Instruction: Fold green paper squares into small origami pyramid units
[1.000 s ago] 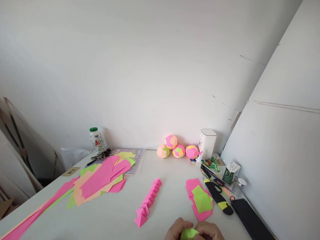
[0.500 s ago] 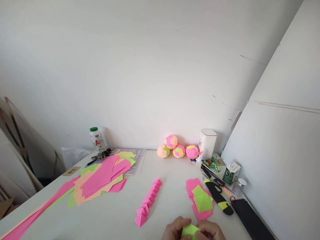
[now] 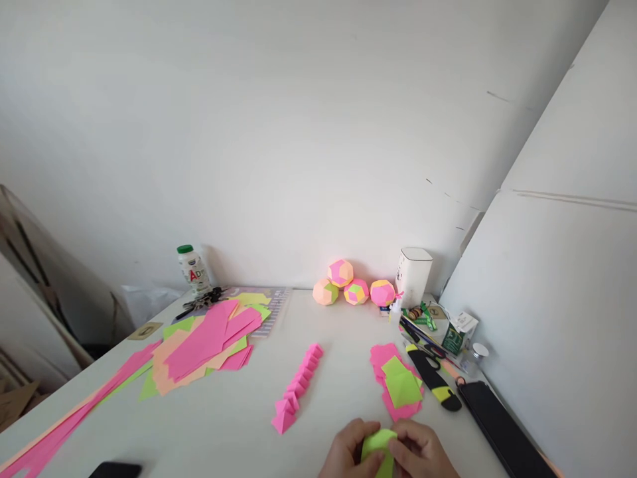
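Observation:
Between my two hands is a light green paper piece (image 3: 380, 441), bent along creases, at the bottom of the view. My left hand (image 3: 347, 450) pinches its left side, thumb in front. On the other side my right hand (image 3: 422, 450) grips the right edge with thumb and fingers. Just beyond them lies a pile of pink cut paper (image 3: 382, 359) with flat green pieces (image 3: 404, 386) on top. To the left, folded pink paper pieces (image 3: 300, 385) stand nested in a slanting row.
Several faceted paper balls (image 3: 356, 292) sit by the wall near a white container (image 3: 414, 277). Coloured sheets (image 3: 199, 345) and a white bottle (image 3: 193, 271) are at left. A black-and-yellow cutter (image 3: 432, 378), a black case (image 3: 500, 425) and a dark object (image 3: 117, 470) also lie here.
The view has tipped down slightly, bringing a dark object in at the lower left. My fingers have shifted on the green paper, which now looks more upright and bent.

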`<state>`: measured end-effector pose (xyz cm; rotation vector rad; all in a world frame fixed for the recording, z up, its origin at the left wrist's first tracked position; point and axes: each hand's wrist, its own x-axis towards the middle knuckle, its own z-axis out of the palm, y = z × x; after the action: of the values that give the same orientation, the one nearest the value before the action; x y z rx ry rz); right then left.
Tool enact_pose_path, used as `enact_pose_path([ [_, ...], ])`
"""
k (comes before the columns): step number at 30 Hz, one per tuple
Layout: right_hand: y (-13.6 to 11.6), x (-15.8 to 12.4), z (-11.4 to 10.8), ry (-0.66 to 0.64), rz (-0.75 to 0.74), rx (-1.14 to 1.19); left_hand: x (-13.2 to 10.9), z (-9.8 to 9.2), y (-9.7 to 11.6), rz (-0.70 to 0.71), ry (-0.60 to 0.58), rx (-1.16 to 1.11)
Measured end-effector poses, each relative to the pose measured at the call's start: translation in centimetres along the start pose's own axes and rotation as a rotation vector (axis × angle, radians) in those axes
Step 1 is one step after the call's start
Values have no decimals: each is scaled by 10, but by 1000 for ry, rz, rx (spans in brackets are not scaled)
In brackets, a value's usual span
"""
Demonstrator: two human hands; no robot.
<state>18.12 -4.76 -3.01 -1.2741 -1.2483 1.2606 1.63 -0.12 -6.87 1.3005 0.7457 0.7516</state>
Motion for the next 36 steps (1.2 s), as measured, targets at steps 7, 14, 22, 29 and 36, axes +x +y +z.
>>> enact_pose_path([
  [7,0,-1,-1,1,37,1,-7,3,38,-44,-29,112],
  [14,-1,-3,-1,31,90,97,-11,1,48,-116,-54,137],
  [22,0,-2,-2,46,93,167,-12,0,47,-88,-91,213],
  [29,5,-2,-4,6,68,151,-11,0,47,-100,-119,239],
  [36,6,-2,-4,-33,65,132,-13,1,50,-53,-145,187],
])
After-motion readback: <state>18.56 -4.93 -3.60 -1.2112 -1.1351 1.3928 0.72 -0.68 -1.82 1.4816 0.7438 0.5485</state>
